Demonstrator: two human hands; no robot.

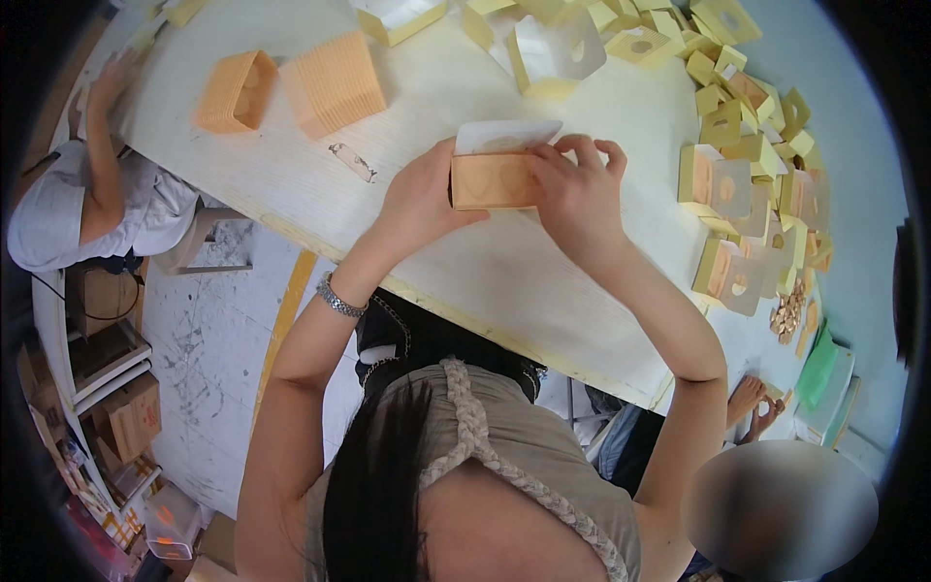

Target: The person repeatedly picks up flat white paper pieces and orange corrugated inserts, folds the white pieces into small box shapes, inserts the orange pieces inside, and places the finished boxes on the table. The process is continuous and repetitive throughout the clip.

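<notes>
Over the middle of the white table, my left hand (417,191) grips the left side of a small carton (495,138), its white-lined flap standing up at the back. An orange insert tray (493,182) with rounded recesses fills the carton's front. At its right end my right hand (584,194) has thumb and index finger closed on the tray's edge, the other fingers curled above. Farther left lie a stack of nested orange insert trays (335,85) and a smaller stack (236,92).
Open yellow cartons (555,63) stand at the far edge. Several cartons with orange inserts (722,184) crowd the right side, near a pile of small brown pieces (787,312). One person (107,209) works at far left; another person's hands (752,407) are at lower right.
</notes>
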